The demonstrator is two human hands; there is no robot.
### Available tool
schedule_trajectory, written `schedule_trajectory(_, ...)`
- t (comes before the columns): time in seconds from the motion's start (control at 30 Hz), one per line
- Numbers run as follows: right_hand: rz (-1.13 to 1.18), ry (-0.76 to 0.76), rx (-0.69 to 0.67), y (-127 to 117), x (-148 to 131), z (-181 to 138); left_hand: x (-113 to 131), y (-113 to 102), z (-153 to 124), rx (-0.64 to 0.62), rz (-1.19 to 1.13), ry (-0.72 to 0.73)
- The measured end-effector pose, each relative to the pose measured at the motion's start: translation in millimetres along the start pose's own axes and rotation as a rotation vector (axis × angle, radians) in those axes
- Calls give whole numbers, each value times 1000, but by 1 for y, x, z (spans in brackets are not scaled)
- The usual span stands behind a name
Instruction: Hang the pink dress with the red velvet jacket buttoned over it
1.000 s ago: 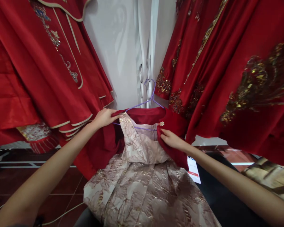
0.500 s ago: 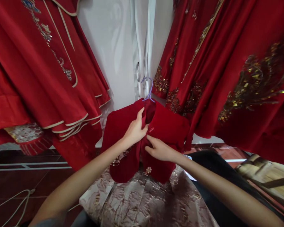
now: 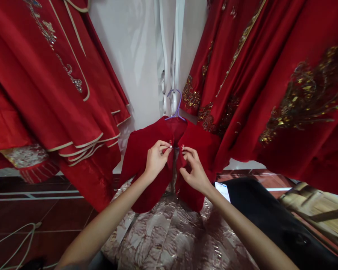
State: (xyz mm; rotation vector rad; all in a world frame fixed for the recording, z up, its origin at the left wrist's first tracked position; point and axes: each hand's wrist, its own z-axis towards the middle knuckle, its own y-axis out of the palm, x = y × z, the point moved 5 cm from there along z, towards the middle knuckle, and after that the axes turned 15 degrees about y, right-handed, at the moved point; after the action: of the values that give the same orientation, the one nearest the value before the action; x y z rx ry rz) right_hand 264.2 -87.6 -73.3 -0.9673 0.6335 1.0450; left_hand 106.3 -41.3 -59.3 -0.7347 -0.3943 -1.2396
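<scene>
A short red velvet jacket point(image 3: 141, 150) hangs on a purple wire hanger point(image 3: 176, 108) over a pink and gold brocade dress point(image 3: 171, 232). My left hand point(image 3: 156, 159) pinches the jacket's left front edge near the collar. My right hand point(image 3: 194, 168) pinches the right front edge beside a small pale button. The two edges are held close together at the neck, a narrow gap between them. The hanger's hook catches on white metalwork point(image 3: 169, 86) against the wall.
Long red embroidered robes hang at the left point(image 3: 50, 86) and at the right point(image 3: 270, 82). A phone point(image 3: 223, 189) lies on a black surface point(image 3: 259, 210) at the right. A pale cord point(image 3: 19, 236) loops on the dark red tiled floor.
A second ago the jacket was spread open, showing the dress bodice. Both hands have since drawn the two fronts together, and now pinch the edges at the neck.
</scene>
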Motion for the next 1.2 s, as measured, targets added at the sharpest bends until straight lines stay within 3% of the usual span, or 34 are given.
schedule_trajectory(0.2,-90,-90,-89,15,-5,-1,1,8,7,-16,-45,-13)
schedule_trajectory(0.37,-72,-79,-69,20,-3,6,4,9,7,-80,39,8)
schedule_trajectory(0.63,262,60,-38,22,13,21,-6,5,6,-87,19,5)
schedule_trajectory(0.9,309,75,-42,19,20,28,11,6,14,-299,315,108)
schedule_trajectory(1.2,219,81,5,8,18,35,26,5,11,-376,438,201)
